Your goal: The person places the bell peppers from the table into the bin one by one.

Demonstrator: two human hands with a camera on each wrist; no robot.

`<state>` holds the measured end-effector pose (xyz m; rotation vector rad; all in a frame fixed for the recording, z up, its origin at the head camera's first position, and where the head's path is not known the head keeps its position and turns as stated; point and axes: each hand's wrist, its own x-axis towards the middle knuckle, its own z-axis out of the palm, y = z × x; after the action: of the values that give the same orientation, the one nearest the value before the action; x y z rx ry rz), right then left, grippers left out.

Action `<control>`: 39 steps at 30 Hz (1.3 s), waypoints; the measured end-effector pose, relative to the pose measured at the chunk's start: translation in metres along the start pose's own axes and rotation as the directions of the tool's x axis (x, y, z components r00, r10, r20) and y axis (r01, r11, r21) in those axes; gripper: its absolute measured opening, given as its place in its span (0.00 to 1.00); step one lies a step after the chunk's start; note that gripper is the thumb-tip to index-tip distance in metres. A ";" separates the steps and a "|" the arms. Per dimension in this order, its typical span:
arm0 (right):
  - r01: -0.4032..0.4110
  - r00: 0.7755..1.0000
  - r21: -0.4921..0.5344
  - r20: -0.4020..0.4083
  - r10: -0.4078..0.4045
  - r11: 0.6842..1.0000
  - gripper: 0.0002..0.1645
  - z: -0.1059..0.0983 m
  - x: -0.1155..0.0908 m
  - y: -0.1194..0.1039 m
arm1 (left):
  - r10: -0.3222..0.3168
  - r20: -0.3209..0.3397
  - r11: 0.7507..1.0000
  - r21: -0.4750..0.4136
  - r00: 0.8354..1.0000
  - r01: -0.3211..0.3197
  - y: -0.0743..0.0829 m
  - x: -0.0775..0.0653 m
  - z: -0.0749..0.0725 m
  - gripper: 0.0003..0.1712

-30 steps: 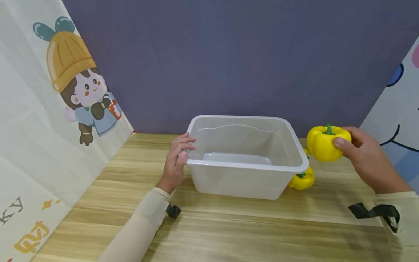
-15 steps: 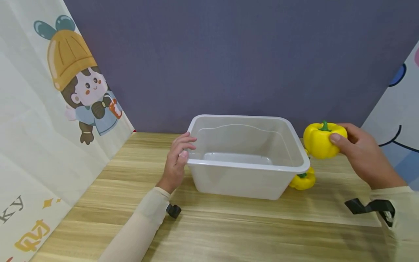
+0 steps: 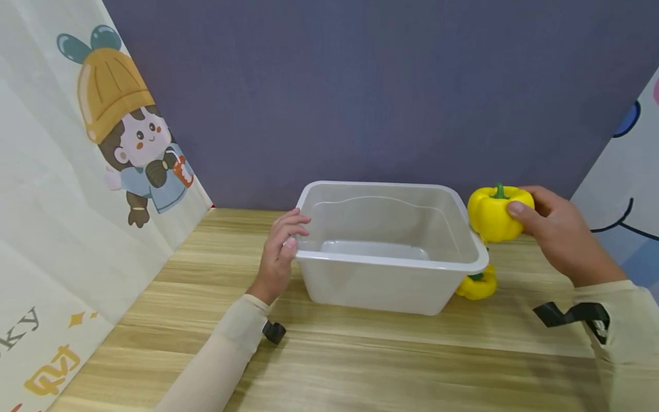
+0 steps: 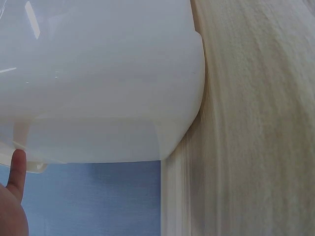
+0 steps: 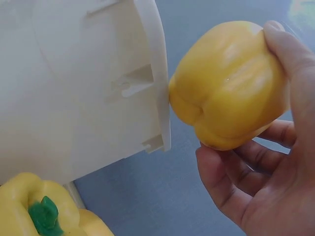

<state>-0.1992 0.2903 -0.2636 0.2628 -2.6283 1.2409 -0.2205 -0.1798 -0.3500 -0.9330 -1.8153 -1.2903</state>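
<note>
A yellow bell pepper [image 3: 491,217] with a green stem is held up in my right hand [image 3: 561,237], thumb on its near side. In the right wrist view the bell pepper [image 5: 229,86] is level with the rim of a pale plastic bin [image 5: 64,83], just outside it. My left hand [image 3: 278,254] grips the left rim of the bin [image 3: 370,286], fingers over the edge. The left wrist view shows a single digit [image 4: 17,172] against the bin's outer wall. Inside, the bin's visible floor is bare.
Another yellow bell pepper [image 3: 479,286] rests on the wooden table [image 3: 360,360] by the bin's right side, partly hidden. More yellow [image 5: 96,223] shows behind it in the right wrist view. A dark grey panel [image 3: 381,91] stands behind the bin; printed sheets flank both sides.
My right hand has carried the bell pepper leftward and slightly up, closer to the bin's right rim. My left hand and the bin have stayed practically in place.
</note>
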 end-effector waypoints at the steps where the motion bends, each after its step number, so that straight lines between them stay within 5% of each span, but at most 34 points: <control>1: 0.003 1.000 0.000 0.000 -0.003 1.000 0.34 0.000 0.000 0.000 | 0.001 -0.001 1.000 -0.001 1.000 -0.001 0.000 0.000 0.000 0.20; 20: 0.054 0.998 -0.003 0.025 -0.054 0.999 0.29 0.006 0.014 -0.019 | 0.006 -0.008 1.000 0.003 1.000 -0.005 -0.001 -0.001 0.001 0.17; 39: 0.066 0.989 -0.071 0.135 -0.056 0.995 0.30 0.008 0.029 -0.038 | 0.014 -0.008 1.000 -0.022 1.000 -0.014 -0.001 0.000 0.001 0.16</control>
<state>-0.2181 0.2583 -0.2333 0.4239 -2.7492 1.1392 -0.2217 -0.1791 -0.3502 -0.9494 -1.7892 -1.3061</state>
